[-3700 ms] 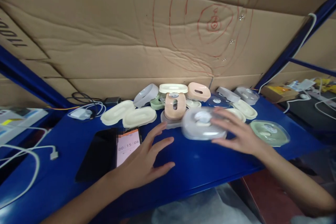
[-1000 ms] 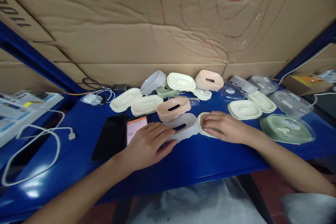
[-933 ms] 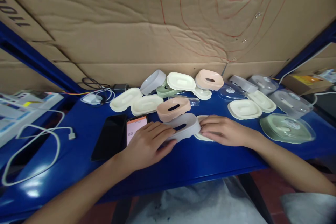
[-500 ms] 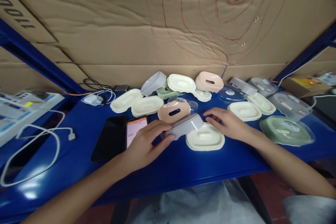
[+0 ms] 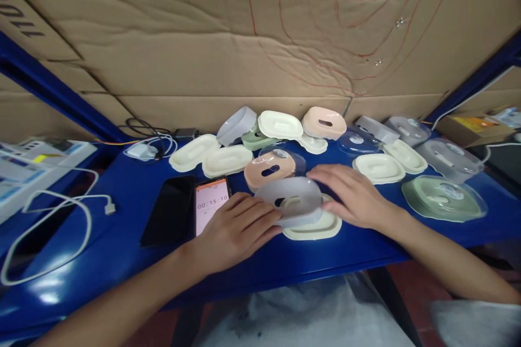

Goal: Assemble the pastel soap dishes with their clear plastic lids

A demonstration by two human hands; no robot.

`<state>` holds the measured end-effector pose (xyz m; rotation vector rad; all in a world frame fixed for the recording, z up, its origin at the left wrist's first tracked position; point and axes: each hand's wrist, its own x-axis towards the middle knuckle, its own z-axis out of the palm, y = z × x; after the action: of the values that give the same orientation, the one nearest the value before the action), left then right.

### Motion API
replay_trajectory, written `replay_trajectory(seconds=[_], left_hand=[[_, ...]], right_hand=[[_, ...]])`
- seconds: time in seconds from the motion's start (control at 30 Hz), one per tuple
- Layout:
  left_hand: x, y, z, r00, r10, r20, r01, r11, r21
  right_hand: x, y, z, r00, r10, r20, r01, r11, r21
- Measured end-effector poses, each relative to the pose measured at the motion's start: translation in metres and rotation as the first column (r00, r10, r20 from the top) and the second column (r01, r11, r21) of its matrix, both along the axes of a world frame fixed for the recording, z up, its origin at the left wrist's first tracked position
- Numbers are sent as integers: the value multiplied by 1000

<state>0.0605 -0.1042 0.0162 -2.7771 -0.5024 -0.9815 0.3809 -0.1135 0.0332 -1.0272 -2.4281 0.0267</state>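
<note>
A grey oval plastic shell [image 5: 260,196] with a slot in its base is tilted between my two hands, its open side facing up toward me. My left hand [image 5: 240,230] grips the left end, thumb below and fingers along the side. At the other end, my right hand [image 5: 352,195] has its fingers and thumb closed around the rim. Beneath the shell a cream oval tray piece [image 5: 321,232] lies on the blue table [image 5: 260,276], partly covered. Just behind is a peach slotted shell [image 5: 271,169] with a clear lid [image 5: 299,160] by it.
Several cream pieces, a peach shell [image 5: 324,122] and a grey shell [image 5: 237,126] lie along the cardboard wall [image 5: 183,65]. Lidded green [image 5: 443,198] and grey [image 5: 450,158] boxes stand at right. Left are a phone [image 5: 211,200] showing a timer, a black phone [image 5: 166,211] and white cables [image 5: 87,238].
The grey shell has turned so its open inside shows, and has come lower over the cream piece. My right hand has moved in and taken hold of its right end.
</note>
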Motion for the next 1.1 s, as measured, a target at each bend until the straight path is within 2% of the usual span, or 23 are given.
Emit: replay_trajectory(seconds=[0.1, 0.17, 0.27, 0.33, 0.4, 0.47, 0.5, 0.53, 0.63, 0.67, 0.7, 0.77, 0.87, 1.0, 1.1], left_hand=[[-3, 2, 0, 1000, 7, 5, -7, 1000, 21], [-4, 2, 1, 1000, -1, 4, 1, 1000, 26], [-4, 0, 3, 999, -34, -16, 34, 999, 16], [-3, -2, 4, 998, -55, -38, 55, 998, 8], [-1, -4, 4, 996, -66, -58, 66, 998, 2], [0, -5, 3, 995, -75, -71, 75, 997, 0], [0, -5, 3, 994, -80, -74, 81, 997, 2], [0, -4, 2, 993, -84, -77, 85, 996, 5], [-1, -3, 1, 992, -85, -93, 85, 996, 2], [-1, -3, 0, 991, -85, -101, 85, 996, 0], [-1, -3, 0, 990, -89, -110, 89, 996, -3], [-1, -3, -1, 986, -108, -129, 109, 994, -6], [-1, -3, -2, 975, -142, -172, 140, 990, -25], [-1, -2, -2, 953, -155, -259, 133, 986, -100], [-2, 0, -3, 933, -142, -332, 115, 988, -101]], right_hand=[[13, 3, 8, 963, -265, -58, 252, 952, -172], [25, 7, 11, 943, -333, -29, 297, 875, -382], [33, 9, 6, 963, -267, -34, 173, 708, -685], [29, 8, -1, 966, -228, -122, 47, 618, -784], [20, 5, -6, 955, -204, -216, -65, 567, -821], [10, 3, -8, 941, -178, -287, -147, 551, -822], [6, 3, -8, 939, -161, -304, -164, 567, -807], [3, 2, -7, 942, -139, -305, -160, 612, -774], [1, 1, -4, 978, -23, -207, -91, 846, -526], [1, 1, -3, 988, 30, -152, -91, 904, -417], [0, 0, -2, 991, 87, -100, -115, 938, -326], [-3, -2, -4, 980, 195, -35, -198, 954, -227], [-11, -6, -10, 950, 313, -12, -311, 936, -166], [-22, -9, -19, 922, 385, 47, -374, 915, -149], [-26, -10, -22, 912, 399, 94, -384, 911, -151]])
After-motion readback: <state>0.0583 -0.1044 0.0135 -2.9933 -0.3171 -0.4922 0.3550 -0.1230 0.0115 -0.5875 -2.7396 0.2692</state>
